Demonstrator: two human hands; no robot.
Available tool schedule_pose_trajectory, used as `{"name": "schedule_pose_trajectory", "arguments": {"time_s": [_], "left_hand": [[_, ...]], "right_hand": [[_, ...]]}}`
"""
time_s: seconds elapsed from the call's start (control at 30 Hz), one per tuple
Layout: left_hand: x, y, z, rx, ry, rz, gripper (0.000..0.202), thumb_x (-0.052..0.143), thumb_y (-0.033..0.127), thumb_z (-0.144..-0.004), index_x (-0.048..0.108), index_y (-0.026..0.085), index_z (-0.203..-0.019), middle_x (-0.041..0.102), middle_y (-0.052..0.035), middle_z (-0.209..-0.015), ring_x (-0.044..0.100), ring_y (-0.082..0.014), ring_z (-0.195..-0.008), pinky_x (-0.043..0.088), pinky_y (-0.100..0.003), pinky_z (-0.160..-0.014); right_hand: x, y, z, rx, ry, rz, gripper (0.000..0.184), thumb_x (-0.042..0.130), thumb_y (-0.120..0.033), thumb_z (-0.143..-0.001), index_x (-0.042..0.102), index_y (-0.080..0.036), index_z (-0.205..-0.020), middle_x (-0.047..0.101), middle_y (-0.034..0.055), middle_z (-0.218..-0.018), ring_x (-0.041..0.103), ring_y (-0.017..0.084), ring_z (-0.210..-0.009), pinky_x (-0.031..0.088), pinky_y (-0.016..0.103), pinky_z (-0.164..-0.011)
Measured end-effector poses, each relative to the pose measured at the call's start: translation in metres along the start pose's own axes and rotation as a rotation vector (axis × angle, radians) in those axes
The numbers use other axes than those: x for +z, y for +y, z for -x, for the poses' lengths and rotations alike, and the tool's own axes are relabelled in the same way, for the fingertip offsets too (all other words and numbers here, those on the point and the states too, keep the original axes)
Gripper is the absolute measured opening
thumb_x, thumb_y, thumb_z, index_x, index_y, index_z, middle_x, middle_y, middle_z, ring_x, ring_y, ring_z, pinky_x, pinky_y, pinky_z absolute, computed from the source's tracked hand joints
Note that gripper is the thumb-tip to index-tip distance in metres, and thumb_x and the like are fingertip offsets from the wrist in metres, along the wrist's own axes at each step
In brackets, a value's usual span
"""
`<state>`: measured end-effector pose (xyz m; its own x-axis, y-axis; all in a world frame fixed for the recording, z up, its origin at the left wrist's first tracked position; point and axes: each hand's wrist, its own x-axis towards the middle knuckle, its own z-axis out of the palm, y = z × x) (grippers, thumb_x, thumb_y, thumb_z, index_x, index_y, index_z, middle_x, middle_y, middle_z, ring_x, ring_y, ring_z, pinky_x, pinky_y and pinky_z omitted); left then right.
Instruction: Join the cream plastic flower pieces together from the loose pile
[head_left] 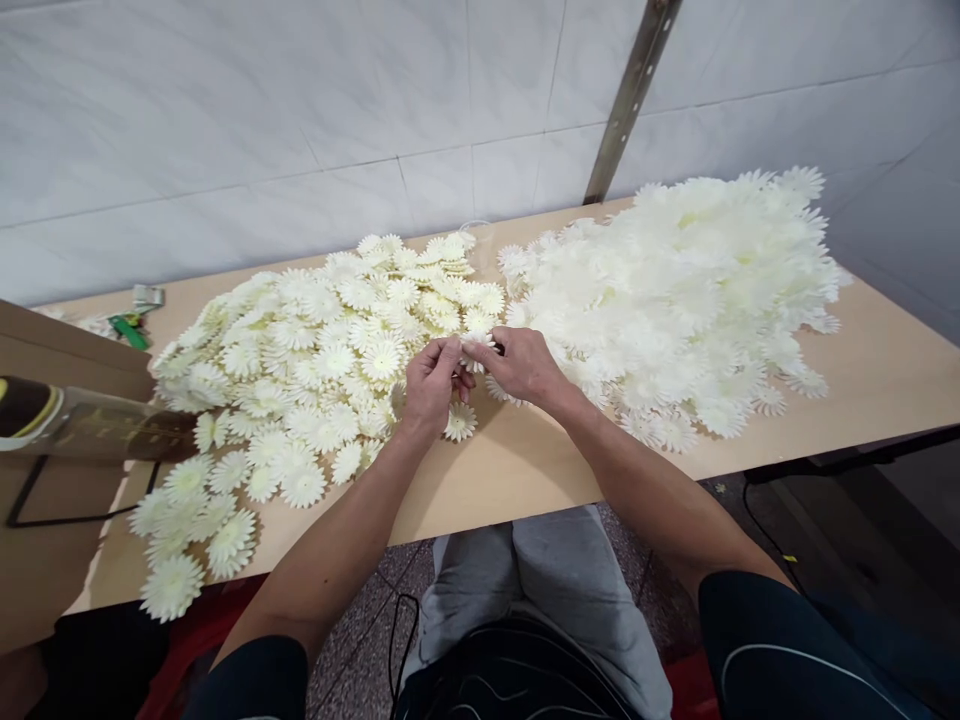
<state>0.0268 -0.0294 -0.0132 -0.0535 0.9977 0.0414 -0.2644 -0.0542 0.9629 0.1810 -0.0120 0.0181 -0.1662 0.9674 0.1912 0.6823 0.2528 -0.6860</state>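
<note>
My left hand [433, 385] and my right hand [523, 363] meet over the middle of the table, fingertips nearly touching. Both are closed in a pinch on a white artificial flower head [477, 350], its petals partly hidden by my fingers. Spreading left from my hands is a pile of cream-white flower heads [300, 350] with flat, daisy-like petals. To the right rises a taller, fluffier pile of white flower heads [697, 290]. One loose flower head [460, 422] lies just below my left hand.
The wooden tabletop [495, 480] runs along a tiled wall [225, 120] with a metal upright [630, 100]. A clear bottle [97, 425] and a cardboard box [52, 530] are at the left, near a small green object [129, 331]. Some flower heads overhang the front-left edge.
</note>
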Motion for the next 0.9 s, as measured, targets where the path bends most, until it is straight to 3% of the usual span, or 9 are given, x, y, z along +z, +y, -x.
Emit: {"name": "schedule_pose_trajectory", "arguments": {"time_s": [0.1, 0.17, 0.27, 0.33, 0.6, 0.8, 0.9], "left_hand": [[-0.001, -0.001, -0.001, -0.024, -0.01, -0.006, 0.057, 0.088, 0.074, -0.076, 0.066, 0.022, -0.08, 0.057, 0.0039, -0.054, 0.055, -0.0108, -0.044, 0.036, -0.02, -0.036], [-0.002, -0.001, -0.002, -0.013, -0.015, -0.032, 0.057, 0.088, 0.074, -0.076, 0.068, 0.021, -0.084, 0.058, 0.0041, -0.054, 0.053, -0.0102, -0.042, 0.036, -0.021, -0.036], [-0.003, -0.002, -0.001, 0.046, 0.01, -0.088, 0.056, 0.087, 0.072, -0.079, 0.07, 0.02, -0.09, 0.061, 0.0048, -0.054, 0.049, -0.0086, -0.038, 0.038, -0.021, -0.037], [-0.003, -0.003, -0.001, 0.083, 0.037, -0.102, 0.054, 0.085, 0.072, -0.082, 0.069, 0.02, -0.09, 0.061, 0.0052, -0.054, 0.048, -0.0082, -0.037, 0.037, -0.021, -0.038], [-0.002, -0.004, 0.002, 0.06, -0.002, -0.095, 0.055, 0.083, 0.073, -0.085, 0.068, 0.021, -0.092, 0.063, 0.0037, -0.061, 0.056, -0.0111, -0.046, 0.042, -0.023, -0.04], [-0.003, 0.0, 0.001, 0.0, -0.053, -0.059, 0.057, 0.086, 0.075, -0.079, 0.064, 0.023, -0.087, 0.058, 0.0046, -0.058, 0.058, -0.0122, -0.048, 0.042, -0.022, -0.039], [-0.004, 0.002, -0.001, -0.047, -0.047, -0.006, 0.057, 0.09, 0.072, -0.075, 0.064, 0.022, -0.086, 0.061, 0.0039, -0.065, 0.059, -0.0109, -0.049, 0.04, -0.021, -0.038]], "right_hand": [[-0.002, 0.002, 0.001, 0.008, -0.005, -0.074, 0.064, 0.062, -0.07, -0.099, 0.038, -0.025, -0.061, 0.044, -0.0014, -0.054, 0.043, 0.016, -0.06, 0.031, 0.032, -0.061], [-0.005, 0.003, 0.003, 0.031, -0.076, -0.211, 0.061, 0.065, -0.072, -0.097, 0.046, -0.025, -0.064, 0.054, 0.0, -0.056, 0.053, 0.017, -0.058, 0.038, 0.031, -0.059], [-0.008, 0.005, 0.004, 0.069, -0.204, -0.42, 0.052, 0.074, -0.068, -0.091, 0.056, -0.024, -0.07, 0.068, 0.0026, -0.063, 0.066, 0.02, -0.058, 0.049, 0.032, -0.059], [-0.009, 0.006, 0.004, 0.099, -0.216, -0.473, 0.049, 0.079, -0.062, -0.088, 0.057, -0.023, -0.069, 0.07, 0.003, -0.064, 0.069, 0.02, -0.058, 0.052, 0.032, -0.058], [-0.009, 0.001, 0.004, 0.126, -0.145, -0.265, 0.045, 0.073, -0.05, -0.096, 0.054, -0.024, -0.065, 0.068, 0.0014, -0.058, 0.065, 0.018, -0.049, 0.048, 0.031, -0.055], [-0.011, 0.007, 0.003, 0.022, -0.09, -0.125, 0.053, 0.067, -0.06, -0.098, 0.055, -0.023, -0.062, 0.061, 0.0018, -0.054, 0.057, 0.017, -0.056, 0.039, 0.031, -0.057], [-0.012, 0.008, 0.003, 0.02, -0.107, -0.147, 0.062, 0.068, -0.073, -0.094, 0.054, -0.023, -0.061, 0.056, 0.0009, -0.05, 0.054, 0.017, -0.056, 0.037, 0.031, -0.057]]}}
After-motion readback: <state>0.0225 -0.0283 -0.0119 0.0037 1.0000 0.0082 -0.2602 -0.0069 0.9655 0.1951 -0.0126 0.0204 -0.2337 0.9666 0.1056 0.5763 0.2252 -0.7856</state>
